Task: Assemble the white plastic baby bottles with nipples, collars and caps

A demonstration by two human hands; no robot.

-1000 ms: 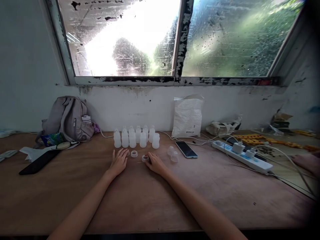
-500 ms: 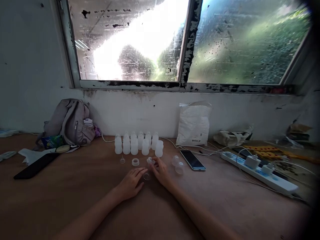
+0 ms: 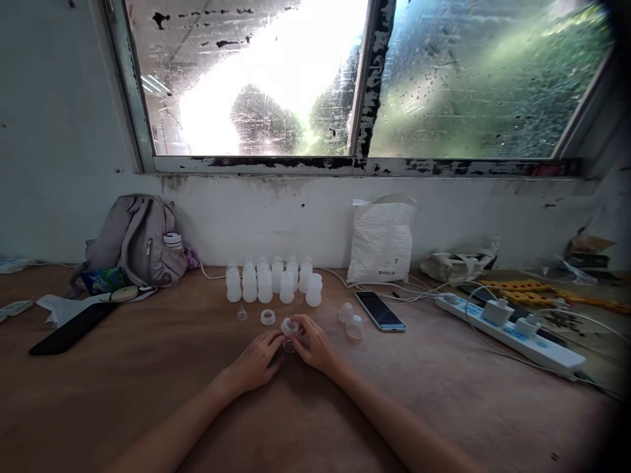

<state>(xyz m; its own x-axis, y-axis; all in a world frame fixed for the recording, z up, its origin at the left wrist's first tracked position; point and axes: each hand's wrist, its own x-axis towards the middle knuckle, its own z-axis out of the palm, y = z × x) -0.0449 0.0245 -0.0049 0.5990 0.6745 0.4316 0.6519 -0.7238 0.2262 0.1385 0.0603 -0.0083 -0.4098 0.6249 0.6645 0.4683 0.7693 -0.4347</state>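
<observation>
Overall, find a brown tabletop (image 3: 276, 420). At the back, note translucent bottles (image 3: 265, 287) standing upright in a close group, beyond both hands. Observe left hand (image 3: 261, 360) resting back upward, fingers together, tips near the right hand (image 3: 313, 341); cannot tell whether gripping. Find a phone (image 3: 380, 311) lying flat to the right, with clear caps (image 3: 353, 326) between phone and right hand. Note a loose ring (image 3: 267, 317) short of the bottles. Record a held ring (image 3: 286, 326) clamped between right thumb and fingers, just beyond the left fingertips; round, so showing no long axis; right hand nearer. Immediately on the near side, locate a small clear piece (image 3: 288, 348) between both hands; cannot confirm contact with left fingers.
</observation>
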